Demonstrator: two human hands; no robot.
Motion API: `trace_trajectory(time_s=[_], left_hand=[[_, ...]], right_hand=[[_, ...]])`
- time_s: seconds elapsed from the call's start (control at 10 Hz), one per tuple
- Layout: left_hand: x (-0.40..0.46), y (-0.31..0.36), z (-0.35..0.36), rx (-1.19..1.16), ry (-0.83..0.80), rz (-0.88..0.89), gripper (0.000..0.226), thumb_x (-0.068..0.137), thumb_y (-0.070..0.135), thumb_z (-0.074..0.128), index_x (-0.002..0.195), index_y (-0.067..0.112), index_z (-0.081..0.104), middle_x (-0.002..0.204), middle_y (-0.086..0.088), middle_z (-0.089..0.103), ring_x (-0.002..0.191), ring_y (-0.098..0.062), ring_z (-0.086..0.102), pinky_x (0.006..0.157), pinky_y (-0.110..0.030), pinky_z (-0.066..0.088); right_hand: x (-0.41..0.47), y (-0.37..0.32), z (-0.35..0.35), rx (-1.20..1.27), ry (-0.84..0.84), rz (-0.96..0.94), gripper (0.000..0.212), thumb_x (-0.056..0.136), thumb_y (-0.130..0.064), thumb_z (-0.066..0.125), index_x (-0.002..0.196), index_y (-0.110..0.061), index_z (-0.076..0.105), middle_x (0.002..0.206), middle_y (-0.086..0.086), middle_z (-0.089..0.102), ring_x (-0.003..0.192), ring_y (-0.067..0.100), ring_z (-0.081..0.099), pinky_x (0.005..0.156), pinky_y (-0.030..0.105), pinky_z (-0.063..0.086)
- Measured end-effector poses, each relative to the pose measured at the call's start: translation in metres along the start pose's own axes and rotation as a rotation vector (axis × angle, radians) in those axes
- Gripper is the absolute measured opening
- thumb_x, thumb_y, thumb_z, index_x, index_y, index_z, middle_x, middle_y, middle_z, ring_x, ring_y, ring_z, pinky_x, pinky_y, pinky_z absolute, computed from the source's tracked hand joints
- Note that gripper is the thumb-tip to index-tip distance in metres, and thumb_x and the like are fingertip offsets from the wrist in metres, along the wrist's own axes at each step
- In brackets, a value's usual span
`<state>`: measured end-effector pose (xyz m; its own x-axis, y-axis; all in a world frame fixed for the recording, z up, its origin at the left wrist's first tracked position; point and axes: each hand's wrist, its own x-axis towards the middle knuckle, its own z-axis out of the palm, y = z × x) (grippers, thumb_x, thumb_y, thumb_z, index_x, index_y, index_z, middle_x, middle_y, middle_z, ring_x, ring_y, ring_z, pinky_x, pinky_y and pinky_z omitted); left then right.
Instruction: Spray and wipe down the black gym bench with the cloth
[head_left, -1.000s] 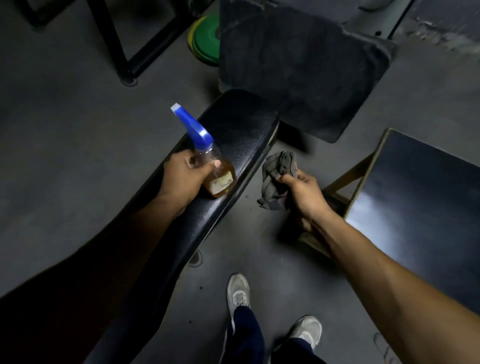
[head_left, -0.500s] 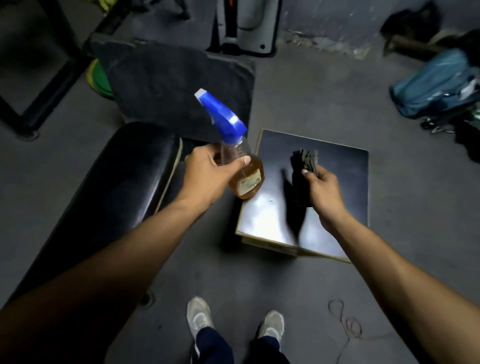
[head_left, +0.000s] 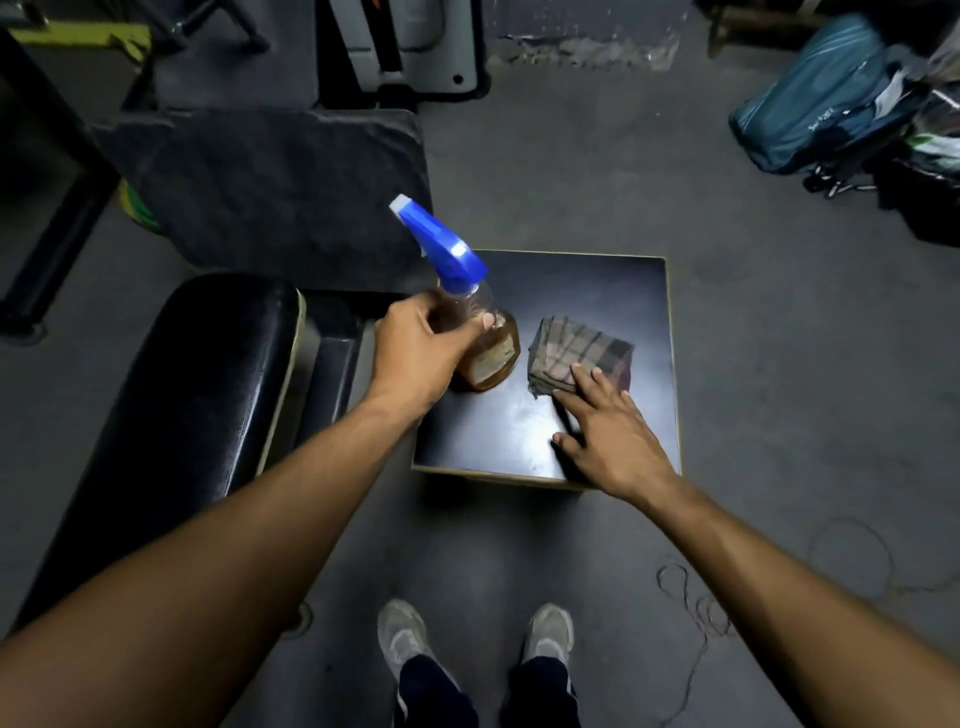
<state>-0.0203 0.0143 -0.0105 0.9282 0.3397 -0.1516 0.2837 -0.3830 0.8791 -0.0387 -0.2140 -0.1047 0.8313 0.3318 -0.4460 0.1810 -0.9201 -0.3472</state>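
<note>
— Bench (head_left: 171, 410), black and padded, where does it sit?
— At the left of the view, running from the lower left up toward the middle, its rounded end just beside a low square stand with a dark glossy tabletop (head_left: 613, 291). A dark flat pad (head_left: 270, 187) stands tilted beyond the bench's end.

— And the spray bottle (head_left: 483, 348)?
— Clear, with amber liquid and a blue trigger head (head_left: 441, 244). Its base is at the left part of the tabletop, the bottle leaning a little, nozzle pointing up and to the left. I cannot tell whether the base fully rests on the surface.

— Who has it?
— The left hand (head_left: 415, 358) grips it round the neck and shoulder, fingers (head_left: 480, 325) curled about the plastic, thumb tip showing on the near side.

— The cloth (head_left: 579, 356)?
— A folded checked piece, grey and brown, lying flat on the tabletop just right of the bottle.

— Is the right hand (head_left: 613, 436) holding it?
— No. Its fingers are straight and spread apart, palm down over the tabletop; the fingertips lie on the cloth's near edge, the thumb out to the left.

— Anything else?
— Two grey shoes (head_left: 400, 634) on the floor at the bottom, a blue bag (head_left: 810, 104) at the upper right, and a thin tangled cord (head_left: 691, 608) on the floor to the right.
</note>
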Motion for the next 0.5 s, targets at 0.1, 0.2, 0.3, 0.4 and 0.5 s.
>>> trace_trajectory(time_s=[0.1, 0.2, 0.3, 0.4, 0.5], left_hand=[[0.000, 0.001, 0.003, -0.011, -0.039, -0.014, 0.026, 0.076, 0.028, 0.085, 0.099, 0.023, 0.076, 0.088, 0.014, 0.076, 0.085, 0.004, 0.071, 0.082, -0.019, 0.055], [0.000, 0.001, 0.009, 0.001, -0.098, -0.014, 0.028, 0.075, 0.028, 0.085, 0.100, 0.022, 0.075, 0.089, 0.012, 0.077, 0.087, 0.000, 0.072, 0.086, -0.025, 0.057], [0.001, -0.001, 0.012, 0.019, -0.111, -0.019, 0.027, 0.075, 0.029, 0.085, 0.099, 0.022, 0.075, 0.090, 0.011, 0.077, 0.089, -0.002, 0.072, 0.088, -0.029, 0.058], [0.000, -0.006, 0.010, -0.020, -0.141, -0.023, 0.028, 0.076, 0.024, 0.085, 0.102, 0.022, 0.074, 0.093, 0.011, 0.077, 0.091, -0.001, 0.071, 0.091, -0.029, 0.057], [-0.002, -0.014, 0.009, -0.095, -0.198, -0.085, 0.042, 0.074, 0.021, 0.086, 0.112, 0.019, 0.069, 0.106, 0.006, 0.076, 0.102, -0.006, 0.070, 0.099, -0.035, 0.055]], right_hand=[[0.001, 0.003, 0.000, 0.028, 0.003, -0.020, 0.063, 0.104, -0.042, 0.057, 0.162, -0.028, 0.036, 0.178, -0.001, 0.004, 0.165, 0.024, 0.001, 0.131, 0.047, 0.012], [0.004, 0.005, -0.001, 0.049, 0.010, -0.023, 0.063, 0.104, -0.041, 0.058, 0.162, -0.028, 0.036, 0.178, -0.001, 0.010, 0.165, 0.024, 0.005, 0.131, 0.047, 0.015], [0.005, 0.008, -0.001, 0.093, 0.055, -0.047, 0.062, 0.104, -0.036, 0.059, 0.161, -0.026, 0.038, 0.176, 0.001, 0.022, 0.163, 0.026, 0.016, 0.131, 0.048, 0.021], [0.008, 0.013, 0.000, 0.113, 0.093, -0.050, 0.061, 0.104, -0.034, 0.058, 0.161, -0.024, 0.039, 0.173, 0.001, 0.030, 0.161, 0.026, 0.023, 0.130, 0.048, 0.024], [0.005, 0.008, -0.001, 0.075, 0.119, -0.042, 0.061, 0.103, -0.037, 0.057, 0.161, -0.026, 0.039, 0.173, 0.001, 0.030, 0.161, 0.025, 0.024, 0.129, 0.047, 0.020]])
